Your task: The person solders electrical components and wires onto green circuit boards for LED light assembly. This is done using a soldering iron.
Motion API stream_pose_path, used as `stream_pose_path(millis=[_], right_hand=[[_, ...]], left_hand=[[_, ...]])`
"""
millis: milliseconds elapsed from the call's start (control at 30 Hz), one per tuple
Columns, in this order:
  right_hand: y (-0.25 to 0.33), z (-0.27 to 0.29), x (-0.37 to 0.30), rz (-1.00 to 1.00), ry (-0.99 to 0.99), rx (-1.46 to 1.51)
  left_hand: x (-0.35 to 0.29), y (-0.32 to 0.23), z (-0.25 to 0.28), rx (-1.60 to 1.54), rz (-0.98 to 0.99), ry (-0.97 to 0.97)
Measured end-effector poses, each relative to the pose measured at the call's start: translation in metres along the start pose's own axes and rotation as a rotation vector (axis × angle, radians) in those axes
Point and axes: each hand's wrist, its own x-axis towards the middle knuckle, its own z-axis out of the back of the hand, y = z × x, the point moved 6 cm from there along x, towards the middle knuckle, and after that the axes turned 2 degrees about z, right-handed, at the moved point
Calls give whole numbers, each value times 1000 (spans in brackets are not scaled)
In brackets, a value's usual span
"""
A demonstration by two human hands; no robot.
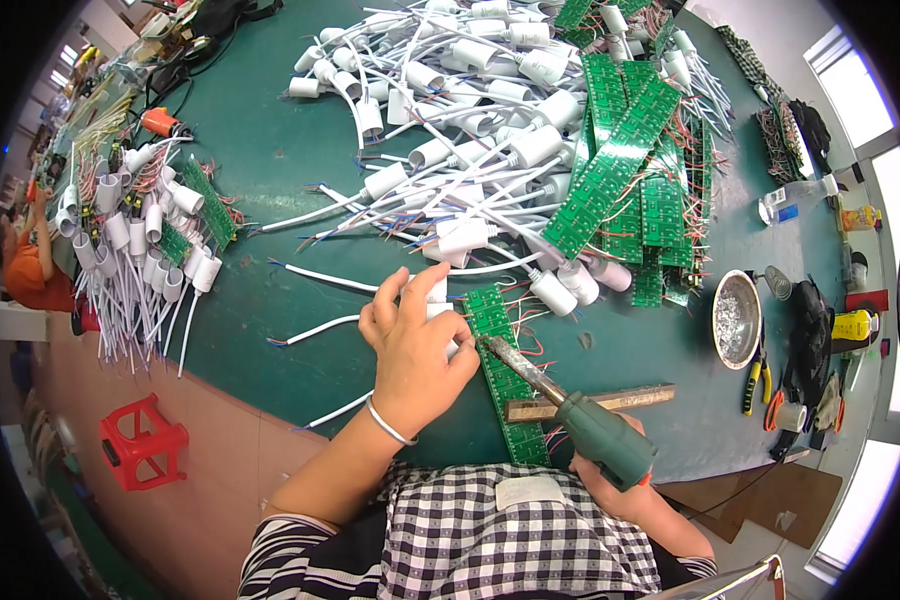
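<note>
My right hand (618, 488) grips a soldering iron with a thick green handle (606, 438). Its metal tip (510, 355) touches or hovers just over a strip of green circuit board (505, 385) lying before me. At the board's left edge, my left hand (415, 350) has thumb and index finger pinched together, the other fingers raised. What the pinch holds is hidden. White lamp sockets (437, 292) lie partly behind that hand, and their white cables (318, 328) stretch out to the left. A narrow wooden bar (635, 396) lies across the board under the iron.
Beyond my hands is a large heap of white sockets with cables (470, 150), beside stacked circuit boards (610, 170). A metal bowl (721, 325), pliers (755, 385) and a clear bottle (795, 200) stand right. Another socket pile (135, 235) and a red stool (145, 442) are left.
</note>
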Motion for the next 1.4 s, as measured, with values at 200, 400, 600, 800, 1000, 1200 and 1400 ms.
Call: stream_pose_path(millis=[200,400,600,800,1000,1200,1400], right_hand=[[-24,1,-21,-162,-88,63],[-24,-3,-21,-236,-141,203],[-5,-1,-7,52,-21,-54],[-15,-5,-11,-110,-36,60],[-20,-10,-14,-146,-32,86],[0,-4,3,-32,-41,25],[-4,-1,-3,2,-50,-18]], left_hand=[[0,0,0,-8,12,6],[0,-1,0,-5,15,9],[-1,0,0,3,12,7],[-1,-1,0,0,15,1],[0,-1,-1,18,16,7],[0,-2,-2,28,19,-23],[1,-3,-3,50,48,-18]])
